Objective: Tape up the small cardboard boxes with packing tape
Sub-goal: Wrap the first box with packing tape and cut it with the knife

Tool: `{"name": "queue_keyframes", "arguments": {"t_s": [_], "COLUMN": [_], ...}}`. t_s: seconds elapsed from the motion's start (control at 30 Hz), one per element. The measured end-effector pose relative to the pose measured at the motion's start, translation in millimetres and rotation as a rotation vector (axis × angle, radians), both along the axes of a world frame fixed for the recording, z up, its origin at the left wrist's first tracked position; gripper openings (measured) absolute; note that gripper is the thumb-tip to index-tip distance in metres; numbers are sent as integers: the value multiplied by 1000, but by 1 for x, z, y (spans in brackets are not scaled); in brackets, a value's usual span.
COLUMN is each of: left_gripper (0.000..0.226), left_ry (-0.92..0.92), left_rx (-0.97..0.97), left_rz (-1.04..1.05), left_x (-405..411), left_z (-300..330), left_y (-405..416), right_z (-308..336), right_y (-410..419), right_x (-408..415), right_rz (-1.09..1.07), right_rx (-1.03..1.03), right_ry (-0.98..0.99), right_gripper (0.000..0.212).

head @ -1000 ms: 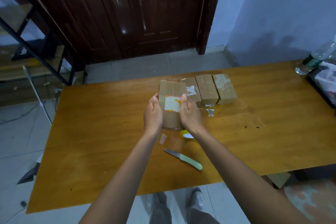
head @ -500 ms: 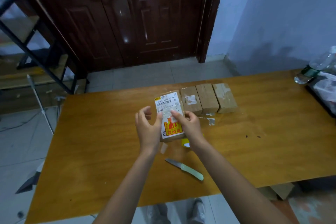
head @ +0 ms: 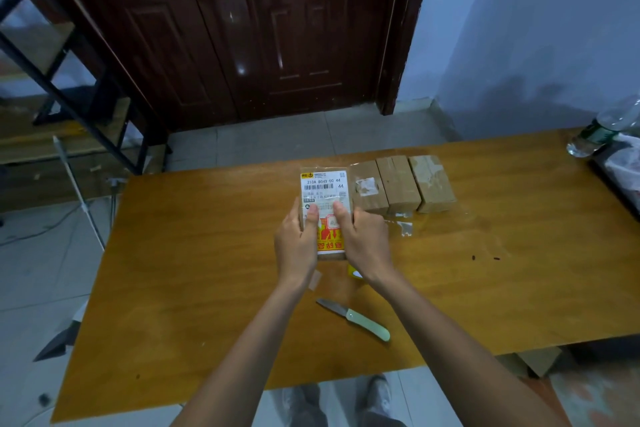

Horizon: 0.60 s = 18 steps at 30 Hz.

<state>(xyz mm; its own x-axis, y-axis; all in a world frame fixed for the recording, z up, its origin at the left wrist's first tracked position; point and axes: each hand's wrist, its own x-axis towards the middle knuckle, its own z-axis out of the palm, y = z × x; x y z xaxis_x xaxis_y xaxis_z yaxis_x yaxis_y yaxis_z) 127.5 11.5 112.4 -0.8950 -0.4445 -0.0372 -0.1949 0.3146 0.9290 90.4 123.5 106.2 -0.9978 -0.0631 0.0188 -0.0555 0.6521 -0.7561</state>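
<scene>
Cardboard-brown, the small labelled box (head: 323, 204) lies label-up on the orange wooden table (head: 194, 281), grasped from both sides: my left hand (head: 297, 246) holds its 9 o'clock edge and my right hand (head: 363, 242) its 3 o'clock edge, both thumbs pressing the white-and-orange shipping label. At 3 o'clock from it stand three plain taped cardboard boxes (head: 401, 184) in a row; at 6 o'clock, near my wrists, lie a yellow tape roll (head: 355, 273), partly hidden, and a green-handled folding knife (head: 356, 319).
</scene>
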Motion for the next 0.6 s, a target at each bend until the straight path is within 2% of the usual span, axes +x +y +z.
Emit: {"name": "queue_keyframes", "arguments": {"t_s": [0.13,0.33,0.43,0.6], "left_gripper": [38,28,27,32], "left_ry": [-10,-3,-7,-33], "left_rx": [-17,50,84,42], "left_rz": [9,-13,-19,-39], "left_x": [-1,-8,-16,-25], "left_z": [-1,5,8,13], "left_y": [2,8,15,19], "right_z": [0,16,26,22], "right_y": [4,13,21,31], "right_x": [-1,-11,-16,-24], "right_rz": [24,-6,-47,-8], "right_rx": [38,-47,-32,-27], "right_ry": [3,-189,-180,-167], "right_gripper": [64,54,47,63]}}
